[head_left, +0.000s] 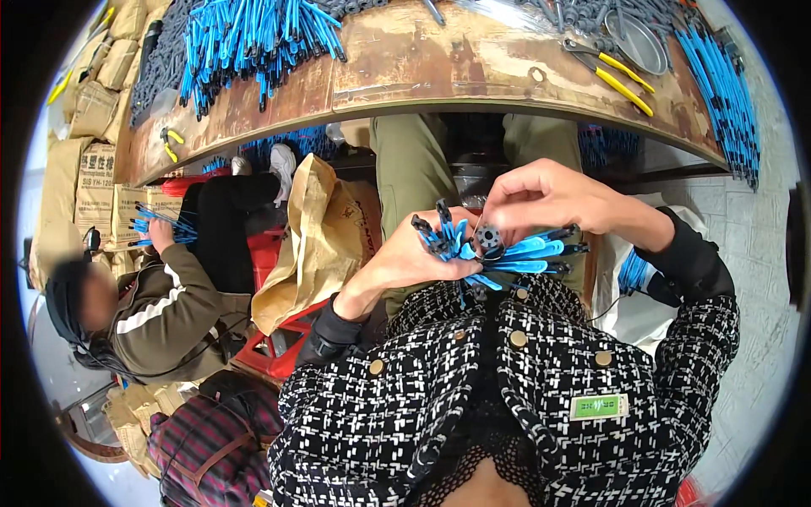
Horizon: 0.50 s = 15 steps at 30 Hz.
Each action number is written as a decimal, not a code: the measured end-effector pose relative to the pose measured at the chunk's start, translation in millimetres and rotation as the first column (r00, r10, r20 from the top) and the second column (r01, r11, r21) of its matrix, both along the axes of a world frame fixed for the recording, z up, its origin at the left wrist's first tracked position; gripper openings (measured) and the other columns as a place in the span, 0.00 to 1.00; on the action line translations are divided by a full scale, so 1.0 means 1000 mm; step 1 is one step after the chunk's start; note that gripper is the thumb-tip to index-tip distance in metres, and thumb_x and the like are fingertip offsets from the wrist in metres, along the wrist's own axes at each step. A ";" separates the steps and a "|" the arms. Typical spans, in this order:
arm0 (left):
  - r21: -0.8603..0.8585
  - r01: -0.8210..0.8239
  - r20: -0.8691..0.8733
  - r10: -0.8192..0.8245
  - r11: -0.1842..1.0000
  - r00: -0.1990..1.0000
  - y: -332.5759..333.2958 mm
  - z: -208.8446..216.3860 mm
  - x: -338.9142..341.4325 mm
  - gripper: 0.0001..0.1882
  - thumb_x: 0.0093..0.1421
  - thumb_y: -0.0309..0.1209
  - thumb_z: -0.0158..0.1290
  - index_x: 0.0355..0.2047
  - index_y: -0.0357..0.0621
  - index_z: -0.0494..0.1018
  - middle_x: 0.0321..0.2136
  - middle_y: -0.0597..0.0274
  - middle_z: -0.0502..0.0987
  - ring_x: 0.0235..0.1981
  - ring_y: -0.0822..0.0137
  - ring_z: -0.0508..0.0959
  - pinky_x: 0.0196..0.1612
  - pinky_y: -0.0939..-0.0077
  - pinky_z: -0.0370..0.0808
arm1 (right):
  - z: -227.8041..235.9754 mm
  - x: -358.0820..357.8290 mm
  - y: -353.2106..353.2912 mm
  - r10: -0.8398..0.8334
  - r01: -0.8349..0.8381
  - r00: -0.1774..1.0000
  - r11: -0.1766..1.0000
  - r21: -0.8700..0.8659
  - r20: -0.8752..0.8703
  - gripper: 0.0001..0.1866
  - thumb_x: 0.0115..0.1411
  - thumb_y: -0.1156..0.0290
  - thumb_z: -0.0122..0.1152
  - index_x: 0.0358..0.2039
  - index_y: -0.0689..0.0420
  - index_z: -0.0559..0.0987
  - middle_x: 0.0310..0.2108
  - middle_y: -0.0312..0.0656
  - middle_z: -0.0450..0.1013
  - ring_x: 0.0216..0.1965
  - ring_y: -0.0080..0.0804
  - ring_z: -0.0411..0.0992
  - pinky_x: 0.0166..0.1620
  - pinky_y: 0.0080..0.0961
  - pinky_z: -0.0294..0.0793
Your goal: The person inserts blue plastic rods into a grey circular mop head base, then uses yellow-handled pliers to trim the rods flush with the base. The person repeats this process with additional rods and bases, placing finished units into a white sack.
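Note:
My left hand (416, 256) is closed around a bundle of blue plastic sticks with black ends (534, 251), held over my lap. The sticks poke out on both sides of the fist. A small round dark disc with holes (488, 237) shows at the top of the bundle, beside the left thumb. Just above that disc, my right hand (549, 196) has its fingertips pinched together. What lies between those fingertips is too small to make out.
Ahead is a worn wooden table (405, 63) with a heap of blue sticks (258, 38), yellow-handled pliers (621, 78) and a round metal dish (638, 42). More blue sticks (718, 97) lie at its right end. An open paper sack (308, 245) stands left, near a seated co-worker (173, 317) holding similar sticks.

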<state>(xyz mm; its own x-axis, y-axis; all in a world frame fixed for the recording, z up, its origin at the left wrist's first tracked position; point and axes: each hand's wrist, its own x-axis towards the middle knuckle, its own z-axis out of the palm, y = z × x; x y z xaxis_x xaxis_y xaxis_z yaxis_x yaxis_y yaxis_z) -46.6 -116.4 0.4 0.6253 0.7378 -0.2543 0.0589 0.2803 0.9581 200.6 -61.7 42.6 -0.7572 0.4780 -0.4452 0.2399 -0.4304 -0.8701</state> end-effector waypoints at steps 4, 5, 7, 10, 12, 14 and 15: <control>0.034 -0.045 0.034 0.043 0.998 0.998 -0.001 0.005 0.007 0.12 0.48 0.21 0.68 0.30 0.41 0.77 0.37 0.62 0.78 0.40 0.69 0.78 0.42 0.74 0.76 | -0.003 0.000 -0.001 0.039 -0.045 0.998 0.990 0.130 0.052 0.15 0.60 0.65 0.69 0.40 0.64 0.81 0.30 0.36 0.79 0.30 0.17 0.73 0.33 0.17 0.70; 0.020 -0.023 0.010 0.022 1.000 1.000 0.000 0.004 0.006 0.12 0.48 0.21 0.68 0.30 0.41 0.77 0.37 0.62 0.77 0.40 0.69 0.78 0.42 0.74 0.75 | -0.001 0.001 -0.001 0.014 -0.021 0.998 0.992 0.125 0.057 0.15 0.59 0.65 0.70 0.40 0.64 0.81 0.30 0.35 0.79 0.29 0.16 0.72 0.32 0.16 0.69; -0.009 0.021 -0.036 -0.021 1.000 0.999 0.002 0.000 0.001 0.12 0.48 0.21 0.68 0.31 0.41 0.77 0.38 0.62 0.77 0.40 0.68 0.78 0.43 0.74 0.75 | 0.000 -0.001 -0.001 -0.008 0.002 0.998 0.996 0.095 0.064 0.14 0.59 0.66 0.70 0.39 0.63 0.81 0.28 0.35 0.78 0.28 0.15 0.72 0.31 0.15 0.68; -0.024 0.022 0.047 -0.021 0.999 0.999 -0.001 -0.009 0.003 0.12 0.49 0.19 0.67 0.32 0.42 0.76 0.37 0.63 0.76 0.40 0.69 0.77 0.42 0.74 0.75 | 0.001 -0.001 -0.005 -0.031 0.025 0.996 0.997 0.078 0.086 0.13 0.58 0.67 0.70 0.38 0.63 0.82 0.28 0.34 0.78 0.28 0.14 0.71 0.31 0.15 0.68; -0.030 0.015 0.061 -0.013 0.999 0.998 -0.002 -0.010 0.002 0.13 0.49 0.20 0.67 0.32 0.42 0.75 0.35 0.64 0.75 0.39 0.71 0.77 0.42 0.75 0.74 | 0.002 -0.003 -0.006 -0.022 0.012 0.996 0.994 0.112 0.090 0.12 0.58 0.68 0.70 0.38 0.63 0.82 0.28 0.33 0.78 0.28 0.14 0.71 0.31 0.15 0.68; -0.054 -0.012 0.063 0.016 0.998 0.998 -0.005 -0.010 0.003 0.14 0.49 0.21 0.67 0.33 0.43 0.74 0.33 0.66 0.75 0.37 0.74 0.76 0.40 0.76 0.73 | 0.000 -0.004 -0.009 -0.050 0.042 0.996 0.992 0.119 0.068 0.12 0.58 0.68 0.70 0.38 0.63 0.83 0.28 0.33 0.78 0.28 0.14 0.71 0.31 0.15 0.69; -0.052 -0.023 0.031 0.024 0.998 0.999 -0.005 -0.006 0.003 0.15 0.49 0.22 0.68 0.34 0.43 0.73 0.33 0.68 0.75 0.36 0.75 0.75 0.39 0.77 0.73 | -0.001 -0.004 -0.010 -0.063 0.056 0.996 0.991 0.121 0.055 0.12 0.58 0.68 0.70 0.38 0.63 0.83 0.28 0.33 0.78 0.28 0.14 0.71 0.31 0.15 0.69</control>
